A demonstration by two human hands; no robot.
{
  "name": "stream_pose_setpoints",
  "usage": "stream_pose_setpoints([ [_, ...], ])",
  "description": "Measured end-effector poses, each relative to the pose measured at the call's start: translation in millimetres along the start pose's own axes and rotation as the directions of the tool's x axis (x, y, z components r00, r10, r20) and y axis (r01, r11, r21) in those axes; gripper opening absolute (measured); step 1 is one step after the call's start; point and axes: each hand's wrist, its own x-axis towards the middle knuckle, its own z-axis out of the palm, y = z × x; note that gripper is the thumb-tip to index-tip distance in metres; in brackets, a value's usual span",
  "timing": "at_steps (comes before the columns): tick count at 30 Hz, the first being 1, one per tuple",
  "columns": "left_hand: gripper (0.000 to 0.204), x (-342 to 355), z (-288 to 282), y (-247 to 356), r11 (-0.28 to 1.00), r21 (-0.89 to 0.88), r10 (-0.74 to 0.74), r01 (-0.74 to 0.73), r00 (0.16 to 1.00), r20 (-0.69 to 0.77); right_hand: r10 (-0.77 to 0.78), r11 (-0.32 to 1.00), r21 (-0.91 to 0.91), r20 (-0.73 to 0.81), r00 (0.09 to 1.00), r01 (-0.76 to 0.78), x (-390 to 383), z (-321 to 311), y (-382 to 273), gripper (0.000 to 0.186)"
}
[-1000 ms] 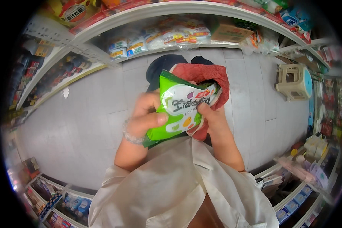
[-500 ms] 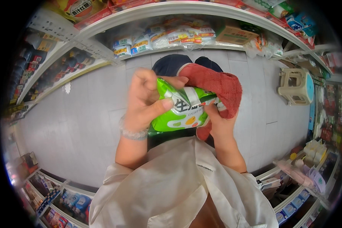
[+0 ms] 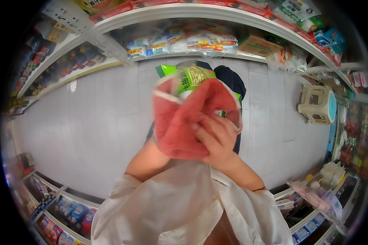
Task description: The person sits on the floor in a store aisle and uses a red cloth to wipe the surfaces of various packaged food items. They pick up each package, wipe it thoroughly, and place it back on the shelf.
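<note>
A green plastic package (image 3: 197, 76), printed on its face, is held in front of my body, its far end showing. A red cloth (image 3: 173, 130) with a pale edge lies over its near part and hangs towards me. My right hand (image 3: 220, 141) presses bent fingers into the cloth's right side, gripping a fold of it. On the left, my forearm (image 3: 149, 161) goes in beneath the cloth. The left hand and its fingers are hidden under it. Part of the cloth's left edge is blurred by motion.
A white shelf (image 3: 171, 19) runs across the far side, with white bags (image 3: 210, 39) and a cardboard box (image 3: 257, 45) below it. A stool (image 3: 315, 104) stands on the grey floor (image 3: 98, 134) at the right. Stocked shelves flank both sides and stand behind me.
The package has turned to show another face and moved farther from me. The cloth has spread leftward over its near part and my left hand, which was in plain view before.
</note>
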Motion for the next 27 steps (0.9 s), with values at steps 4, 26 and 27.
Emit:
stream_pose_setpoints([
  [4, 0.05, -1.3, 6.3, 10.1, 0.99, 0.137, 0.039, -0.032, 0.998, -0.043, 0.078, 0.996, 0.014, 0.254, 0.964, -0.084, 26.3, -5.2, -17.2, 0.053],
  [26, 0.035, 2.0, 28.5, 35.1, 0.977, 0.117, -0.183, 0.179, 0.983, 0.017, 0.529, -0.374, 0.69, 0.708, 0.468, -0.62, 11.9, -22.8, 14.7, 0.051],
  [27, 0.035, 1.3, 31.6, 35.4, 0.96, 0.204, -0.191, 0.19, 0.981, -0.016, 0.549, -0.343, 0.68, 0.705, 0.449, -0.648, 12.8, -21.8, 14.7, 0.052],
])
